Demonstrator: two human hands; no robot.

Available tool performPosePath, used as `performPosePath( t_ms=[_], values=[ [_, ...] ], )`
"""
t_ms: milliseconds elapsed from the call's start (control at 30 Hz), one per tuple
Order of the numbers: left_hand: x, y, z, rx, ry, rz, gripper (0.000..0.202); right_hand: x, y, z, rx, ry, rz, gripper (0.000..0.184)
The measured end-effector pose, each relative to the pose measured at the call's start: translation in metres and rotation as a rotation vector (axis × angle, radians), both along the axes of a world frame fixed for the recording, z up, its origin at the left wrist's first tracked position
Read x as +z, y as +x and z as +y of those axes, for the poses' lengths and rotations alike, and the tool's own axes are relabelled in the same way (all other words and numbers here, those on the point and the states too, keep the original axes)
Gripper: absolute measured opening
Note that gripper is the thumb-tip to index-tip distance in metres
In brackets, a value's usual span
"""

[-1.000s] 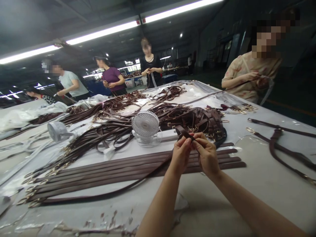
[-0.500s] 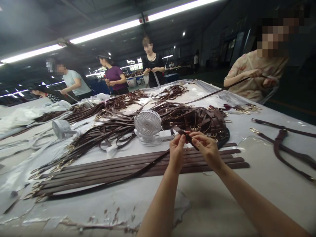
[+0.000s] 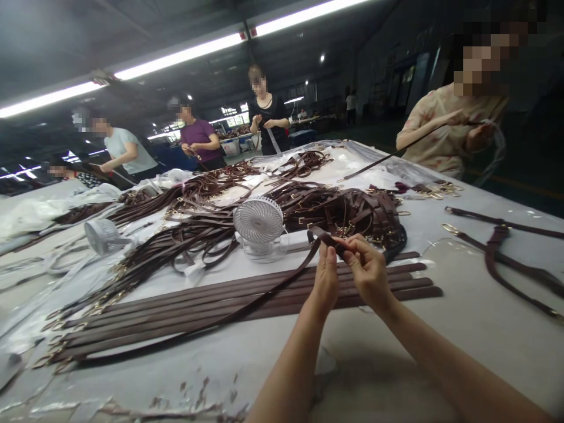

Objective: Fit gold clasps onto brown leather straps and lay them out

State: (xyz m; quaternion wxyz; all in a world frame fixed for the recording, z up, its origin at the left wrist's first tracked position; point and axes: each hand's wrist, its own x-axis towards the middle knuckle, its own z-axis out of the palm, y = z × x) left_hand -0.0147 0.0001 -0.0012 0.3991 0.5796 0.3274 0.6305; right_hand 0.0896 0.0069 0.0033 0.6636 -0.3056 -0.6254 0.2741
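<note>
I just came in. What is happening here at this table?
A person holds a dark brown leather strap between the left hand and right hand, pinching near its end. More straps lie in a row below the hands and in heaps around a small white fan. A co-worker at the right handles another strap.

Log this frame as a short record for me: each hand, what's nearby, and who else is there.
left hand: pinches a dark brown strap
right hand: pinches the same strap near its end
nearby: row of long brown straps, white desk fan
others: co-worker on the right holding a strap; more people beyond the table
</note>
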Motion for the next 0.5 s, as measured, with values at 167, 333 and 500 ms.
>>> performPosePath(
  t_ms=[167, 333, 500],
  values=[
    [-0.007, 0.003, 0.001, 0.031, 0.062, 0.104, 0.048, -0.004, -0.006, -0.002, 0.063, -0.110, 0.260, 0.020],
    [-0.020, 0.006, 0.004, 0.087, -0.020, 0.141, 0.062, -0.010, -0.011, 0.003, 0.187, -0.269, 0.429, 0.014],
    [0.006, -0.001, -0.004, 0.119, -0.016, 0.055, 0.056, 0.006, -0.003, 0.001, 0.205, -0.235, 0.269, 0.027]
  ],
)
